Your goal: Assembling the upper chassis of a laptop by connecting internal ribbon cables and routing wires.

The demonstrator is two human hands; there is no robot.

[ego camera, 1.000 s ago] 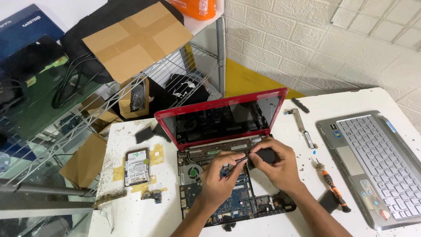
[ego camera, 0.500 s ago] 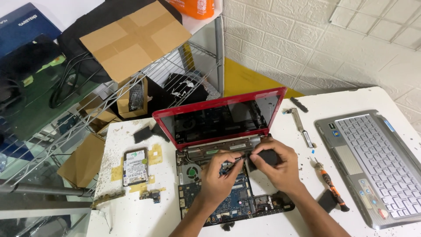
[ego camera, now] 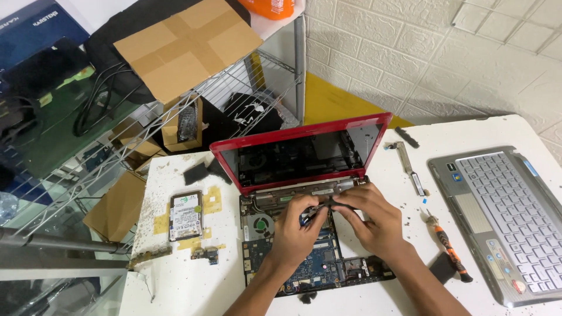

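A red laptop [ego camera: 304, 143] lies opened up on the white table [ego camera: 181, 281], its blue circuit board [ego camera: 316, 263] and round fan [ego camera: 259, 225] bare. Both my hands are over the board near the hinge. My left hand [ego camera: 295, 231] pinches a small dark part [ego camera: 324, 205] at its fingertips. My right hand [ego camera: 374, 219] grips the same dark part from the right, and the fingertips of both hands meet there. My hands hide most of the part.
A silver keyboard cover [ego camera: 506, 219] lies at the right. An orange-handled screwdriver [ego camera: 448, 246] and a metal strip [ego camera: 410, 167] rest between it and the laptop. A hard drive [ego camera: 186, 214] and small board pieces sit left. A wire shelf [ego camera: 146, 134] with cardboard stands behind.
My right hand has moved left and closed in on my left hand; the dark part it held is now pinched between both hands near the hinge.
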